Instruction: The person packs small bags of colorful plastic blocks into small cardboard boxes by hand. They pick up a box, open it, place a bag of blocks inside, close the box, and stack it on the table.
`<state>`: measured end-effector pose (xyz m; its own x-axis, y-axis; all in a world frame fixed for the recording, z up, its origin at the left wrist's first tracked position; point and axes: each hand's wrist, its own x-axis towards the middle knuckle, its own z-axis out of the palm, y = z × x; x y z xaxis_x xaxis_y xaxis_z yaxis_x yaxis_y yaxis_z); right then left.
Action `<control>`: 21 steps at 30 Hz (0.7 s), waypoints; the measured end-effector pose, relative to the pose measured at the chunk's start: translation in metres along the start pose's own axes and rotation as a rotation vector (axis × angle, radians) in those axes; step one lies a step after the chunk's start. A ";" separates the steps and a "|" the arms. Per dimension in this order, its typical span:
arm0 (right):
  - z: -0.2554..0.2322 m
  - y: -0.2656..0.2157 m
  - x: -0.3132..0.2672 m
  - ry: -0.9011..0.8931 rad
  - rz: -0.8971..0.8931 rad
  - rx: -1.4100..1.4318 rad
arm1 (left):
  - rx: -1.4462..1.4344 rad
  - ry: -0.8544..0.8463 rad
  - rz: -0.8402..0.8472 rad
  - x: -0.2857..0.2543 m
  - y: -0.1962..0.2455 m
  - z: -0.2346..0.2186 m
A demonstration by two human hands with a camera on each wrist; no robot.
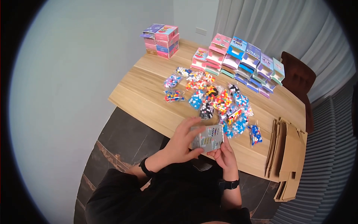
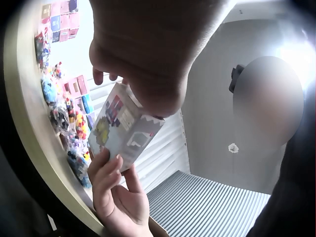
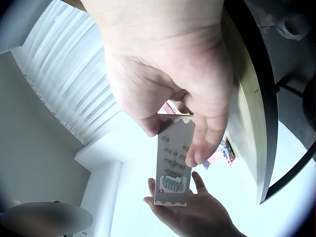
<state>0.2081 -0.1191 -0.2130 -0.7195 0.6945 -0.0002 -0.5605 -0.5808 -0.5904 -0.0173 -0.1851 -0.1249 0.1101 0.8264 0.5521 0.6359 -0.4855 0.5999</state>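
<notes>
A small printed cardboard box (image 1: 213, 139) is held up at the table's near edge, in front of the person's body. My right hand (image 1: 226, 156) grips its right end, with thumb and fingers on opposite sides in the right wrist view. At the other end, my left hand (image 1: 181, 143) spreads its fingers and thumb around the box, the palm facing it. In the right wrist view the box's narrow side (image 3: 173, 160) shows grey block drawings and wavy-edged borders. Just beyond lie several clear bags of colourful small blocks (image 1: 222, 100), loosely heaped on the wooden table (image 1: 145, 84).
Opened colourful boxes (image 1: 253, 56) stand stacked in rows at the table's back right. Another stack of boxes (image 1: 167, 33) is at the far left corner. Flattened brown cardboard (image 1: 292, 149) leans at the right edge, with a brown chair (image 1: 298, 74) behind the table.
</notes>
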 end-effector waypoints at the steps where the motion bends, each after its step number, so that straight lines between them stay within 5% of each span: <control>1: 0.000 0.000 0.001 0.005 0.000 -0.010 | 0.017 -0.041 0.001 0.000 0.002 -0.005; 3: 0.000 0.002 0.001 0.020 0.002 -0.029 | 0.046 -0.128 -0.001 -0.003 0.005 -0.012; 12: 0.000 0.004 0.003 0.033 0.016 -0.113 | 0.000 0.066 0.001 -0.028 -0.004 -0.016; 21: -0.006 0.005 0.002 0.015 0.023 -0.173 | -0.093 0.054 -0.086 -0.041 0.006 -0.004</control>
<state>0.2065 -0.1185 -0.2209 -0.7244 0.6889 -0.0262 -0.4643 -0.5157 -0.7201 -0.0215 -0.2230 -0.1420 0.0158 0.8507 0.5254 0.5672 -0.4403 0.6960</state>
